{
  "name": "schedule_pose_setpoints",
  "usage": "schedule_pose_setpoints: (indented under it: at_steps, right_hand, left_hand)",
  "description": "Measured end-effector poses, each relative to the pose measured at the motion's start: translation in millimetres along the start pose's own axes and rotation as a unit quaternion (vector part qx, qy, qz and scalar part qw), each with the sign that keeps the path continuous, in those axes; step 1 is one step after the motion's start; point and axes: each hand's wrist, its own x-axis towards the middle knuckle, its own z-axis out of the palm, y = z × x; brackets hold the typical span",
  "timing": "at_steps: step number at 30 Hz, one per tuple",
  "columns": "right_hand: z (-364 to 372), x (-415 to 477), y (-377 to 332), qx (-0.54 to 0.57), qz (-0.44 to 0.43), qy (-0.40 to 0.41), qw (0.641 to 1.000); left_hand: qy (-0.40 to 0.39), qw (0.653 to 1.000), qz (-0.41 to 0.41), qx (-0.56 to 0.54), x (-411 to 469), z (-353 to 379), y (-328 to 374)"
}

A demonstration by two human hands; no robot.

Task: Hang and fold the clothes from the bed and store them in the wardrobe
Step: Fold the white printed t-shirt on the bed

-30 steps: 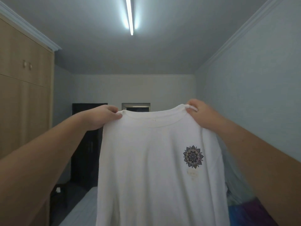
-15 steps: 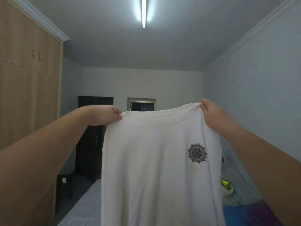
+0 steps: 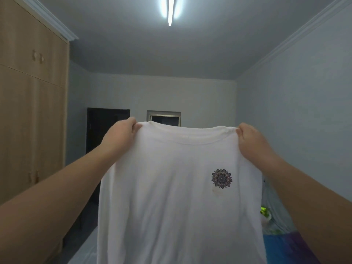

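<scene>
A white T-shirt (image 3: pixel 171 197) with a small dark mandala print on its chest hangs in the air in front of me, spread flat. My left hand (image 3: pixel 122 134) pinches its left shoulder by the collar. My right hand (image 3: pixel 251 141) pinches the right shoulder. The shirt's lower hem is cut off by the bottom of the view. The wooden wardrobe (image 3: pixel 32 115) stands along the left wall with its doors closed.
The bed (image 3: pixel 85 248) with a pale sheet shows below the shirt at the left. Blue and purple cloth (image 3: pixel 285 248) and a green-and-white item (image 3: pixel 265 214) lie at the lower right. A dark doorway (image 3: pixel 102 130) is in the far wall.
My hands have drawn farther apart, stretching the shirt's shoulders wider. The view has shifted, so the shirt sits more central and the wardrobe shows more.
</scene>
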Motion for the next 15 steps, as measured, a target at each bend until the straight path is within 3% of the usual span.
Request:
schedule_pose_setpoints:
  at_steps: [3,5,8,12,15]
  right_hand:
    - [16.7,-12.2,-16.1,0.092,0.069,0.096,0.989]
    - [27.1,-20.9,-23.6,0.092,0.084,0.132,0.983]
    - [34.4,-34.8,-19.4,-0.025,-0.003,0.156,0.987]
    - [32.8,-48.4,-8.4,-0.153,-0.127,0.166,0.966]
    - [37.5,-58.8,-10.2,-0.201,-0.165,0.172,0.95]
  left_hand:
    - [0.08,0.997,0.005,0.014,-9.9,1.2,6.3]
    - [0.105,0.994,-0.017,-0.02,-17.6,2.8,6.2]
    - [0.13,0.991,-0.019,-0.017,-33.4,2.7,-10.2]
    - [0.139,0.986,0.072,0.062,-58.6,-0.6,-35.0]
    - [0.132,0.983,0.103,0.077,-71.9,4.7,-47.8]
